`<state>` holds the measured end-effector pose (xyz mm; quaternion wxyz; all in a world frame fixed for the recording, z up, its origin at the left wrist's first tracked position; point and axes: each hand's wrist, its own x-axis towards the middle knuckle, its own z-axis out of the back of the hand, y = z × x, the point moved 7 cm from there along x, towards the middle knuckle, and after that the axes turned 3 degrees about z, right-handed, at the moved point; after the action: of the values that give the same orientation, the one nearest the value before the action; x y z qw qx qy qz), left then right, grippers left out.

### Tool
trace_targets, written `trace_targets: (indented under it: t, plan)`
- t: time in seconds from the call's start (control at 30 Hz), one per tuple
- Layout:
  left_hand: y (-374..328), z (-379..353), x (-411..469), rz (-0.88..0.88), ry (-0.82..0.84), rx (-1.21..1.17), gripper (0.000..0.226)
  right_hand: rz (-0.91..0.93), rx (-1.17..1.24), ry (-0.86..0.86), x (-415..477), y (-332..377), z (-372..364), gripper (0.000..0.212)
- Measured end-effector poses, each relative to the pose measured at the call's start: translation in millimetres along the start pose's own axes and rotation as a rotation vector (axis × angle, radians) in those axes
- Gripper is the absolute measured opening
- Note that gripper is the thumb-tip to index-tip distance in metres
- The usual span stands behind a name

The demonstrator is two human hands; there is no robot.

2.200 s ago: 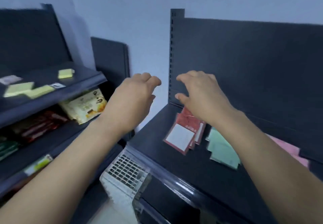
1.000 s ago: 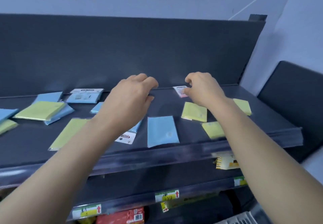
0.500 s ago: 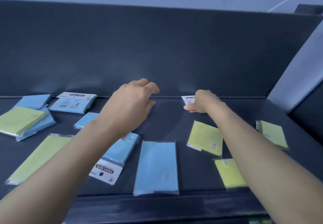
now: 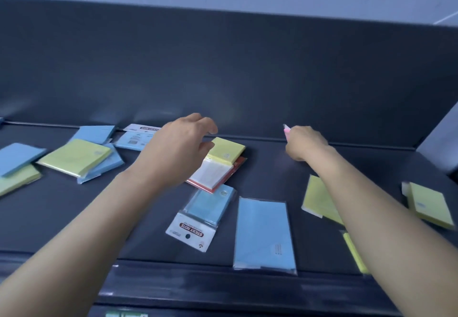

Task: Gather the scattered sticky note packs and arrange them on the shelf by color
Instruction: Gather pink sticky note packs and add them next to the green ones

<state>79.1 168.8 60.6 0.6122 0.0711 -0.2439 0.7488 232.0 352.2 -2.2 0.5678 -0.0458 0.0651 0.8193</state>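
Now the right hand (image 4: 303,143) grips the small pink sticky note pack (image 4: 286,129), tipped up at the back of the dark grey metal shelf (image 4: 49,212) (before, it merely touched it), so pink is probably being gathered; the left hand (image 4: 178,148) hovers loosely curled, empty, beside a square yellow pack (image 4: 226,152)

Light: dim, cool, bluish.
Glare: pale sheen on the far wall of the shelf (image 4: 223,108).
Blur: motion smear, strongest at right.
Distortion: wide-angle bowing.

A shop: a dark metal display shelf (image 4: 270,173) bearing retail-packaged sticky note packs (image 4: 198,217).
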Motion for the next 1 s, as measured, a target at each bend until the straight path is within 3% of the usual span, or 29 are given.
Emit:
trace_targets:
  t: [0.07, 0.17, 0.67, 0.77, 0.9, 1.0]
  plan:
    - [14.0, 9.1, -6.7, 0.021, -0.004, 0.002, 0.019, 0.108, 0.038, -0.066, -14.9, 31.0, 15.9, 0.062]
    - [41.1, 22.9, -18.4, 0.068, 0.006, -0.008, 0.019, 0.276, 0.153, -0.168, -41.6, 85.9, 38.6, 0.014]
    - [189.8, 77.3, -103.1, 0.317, 0.035, 0.019, 0.019, 0.682, 0.28, -0.294, -101.6, 294.7, 48.0, 0.031]
    - [214.0, 90.6, -117.2, 0.353, 0.03, 0.027, 0.018, 0.703, 0.323, -0.3, -105.5, 319.1, 48.9, 0.029]
    - [226.3, 97.6, -119.9, 0.342, 0.033, 0.015, 0.018, 0.672, 0.363, -0.357, -108.0, 329.6, 55.7, 0.01]
    - [216.3, 83.6, -107.4, 0.277, 0.08, -0.028, 0.019, 0.602, 0.351, -0.403, -104.6, 315.9, 59.4, 0.02]
